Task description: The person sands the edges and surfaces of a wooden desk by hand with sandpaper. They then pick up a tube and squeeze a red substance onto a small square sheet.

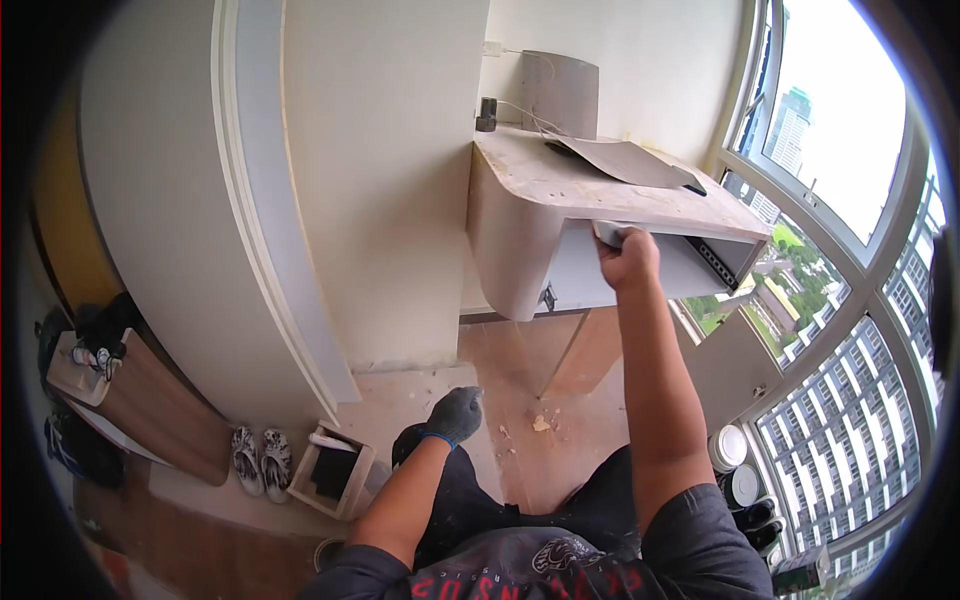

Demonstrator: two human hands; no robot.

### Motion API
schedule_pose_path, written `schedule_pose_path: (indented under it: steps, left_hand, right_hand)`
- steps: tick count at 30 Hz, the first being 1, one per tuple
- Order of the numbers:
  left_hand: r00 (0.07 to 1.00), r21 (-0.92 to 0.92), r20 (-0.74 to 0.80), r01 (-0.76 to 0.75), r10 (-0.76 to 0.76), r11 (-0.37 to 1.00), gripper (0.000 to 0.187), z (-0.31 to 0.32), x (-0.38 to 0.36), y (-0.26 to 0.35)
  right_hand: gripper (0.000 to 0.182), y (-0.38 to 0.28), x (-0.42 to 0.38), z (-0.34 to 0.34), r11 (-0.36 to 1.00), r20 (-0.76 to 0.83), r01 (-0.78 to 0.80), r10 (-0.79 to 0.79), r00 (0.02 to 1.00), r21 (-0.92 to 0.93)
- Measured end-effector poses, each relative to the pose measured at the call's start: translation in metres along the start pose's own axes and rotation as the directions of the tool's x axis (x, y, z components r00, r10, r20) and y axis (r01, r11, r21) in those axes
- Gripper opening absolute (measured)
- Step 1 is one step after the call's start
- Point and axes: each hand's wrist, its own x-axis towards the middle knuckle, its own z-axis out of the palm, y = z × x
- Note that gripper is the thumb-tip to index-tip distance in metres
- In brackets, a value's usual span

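My right hand [630, 258], bare, is raised and closed around a small pale block [608, 234], whose exact kind I cannot make out. It holds the block at the front edge of a wall-mounted desk [510, 255] with a rounded corner, just above the open drawer space [650, 275]. The desk's surface looks worn and patchy. Down by my left knee, my left hand [457, 415] wears a dark grey glove with a blue cuff. Its fingers are curled into a fist, with nothing visible in them.
A curved grey sheet [635, 162] lies on the desktop; another panel [562, 95] leans on the wall. Debris [543, 423] litters the floor. Paint tins [728, 447] stand by the windows at right. A wooden box [333, 470] and patterned shoes [262, 462] are at left.
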Motion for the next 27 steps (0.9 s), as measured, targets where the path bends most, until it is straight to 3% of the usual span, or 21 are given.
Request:
schedule_pose_path:
  steps: [2,4,6,7,8,10,12,14,15,18,19,22,23,26,27]
  left_hand:
    - [0.999,0.006,0.034,-0.010,0.010,1.000,0.031,0.006,0.004,0.000]
    - [0.999,0.001,0.046,-0.009,0.009,1.000,0.031,0.005,0.005,0.001]
    - [1.000,-0.009,0.023,0.004,-0.004,1.000,0.032,0.001,-0.002,0.001]
    - [1.000,-0.022,-0.002,0.011,-0.011,1.000,0.033,0.001,0.000,0.004]
    - [1.000,-0.020,0.013,0.027,-0.027,0.999,0.033,0.002,0.005,0.007]
    - [0.995,0.009,0.092,0.045,-0.046,0.999,0.033,0.005,0.006,0.000]
    - [0.994,-0.007,0.090,0.057,-0.056,0.998,0.033,0.004,0.003,0.001]
    - [0.995,-0.018,0.053,0.080,-0.079,0.997,0.033,-0.001,0.002,0.008]
    - [0.997,-0.011,0.045,0.060,-0.060,0.998,0.033,0.000,0.006,0.007]
    - [0.995,0.020,0.096,0.002,-0.003,1.000,0.034,0.008,0.003,0.001]
    - [0.993,0.026,0.115,-0.012,0.009,1.000,0.034,0.009,0.007,0.002]
    - [0.990,0.015,0.123,0.067,-0.069,0.998,0.034,0.003,0.000,0.008]
    - [0.988,-0.003,0.109,0.112,-0.111,0.994,0.034,0.001,0.002,0.012]
    - [0.990,0.037,0.125,0.063,-0.067,0.997,0.034,0.005,0.007,0.007]
    - [0.989,0.044,0.134,0.060,-0.066,0.997,0.034,0.006,0.007,0.008]
  right_hand:
    - [0.034,0.020,-0.051,0.033,0.991,-0.022,0.044,-0.047,0.999,-0.123]
    - [0.031,0.007,-0.026,0.016,0.996,0.070,-0.059,0.063,0.996,-0.059]
    - [0.029,-0.017,-0.009,0.002,0.999,0.098,-0.044,0.045,0.994,-0.012]
    - [0.026,-0.029,-0.027,0.008,0.986,0.041,-0.162,0.161,0.986,0.027]
    - [0.027,-0.003,-0.007,0.002,0.998,0.065,0.038,-0.035,0.997,-0.051]
    - [0.030,0.018,-0.049,0.033,0.988,-0.065,0.070,-0.079,0.995,-0.140]
    - [0.033,0.003,-0.031,0.017,0.998,0.059,-0.013,0.017,0.998,-0.069]
    - [0.032,-0.024,0.015,-0.011,0.996,0.022,-0.065,0.064,0.998,0.058]
    - [0.030,-0.030,-0.001,-0.002,0.984,-0.001,-0.133,0.134,0.991,0.116]
    - [0.027,0.015,-0.042,0.030,0.981,-0.066,0.094,-0.106,0.992,-0.168]
    - [0.027,0.016,-0.067,0.047,0.981,-0.114,0.048,-0.070,0.991,-0.191]
    - [0.028,-0.005,-0.023,0.011,0.998,0.042,-0.023,0.025,0.999,-0.052]
    - [0.030,-0.012,-0.006,0.001,0.995,0.017,-0.089,0.088,0.996,0.043]
    - [0.032,0.019,-0.038,0.024,0.993,0.015,0.074,-0.072,0.997,-0.089]
    - [0.036,0.024,-0.047,0.031,0.995,-0.037,0.042,-0.045,0.998,-0.095]
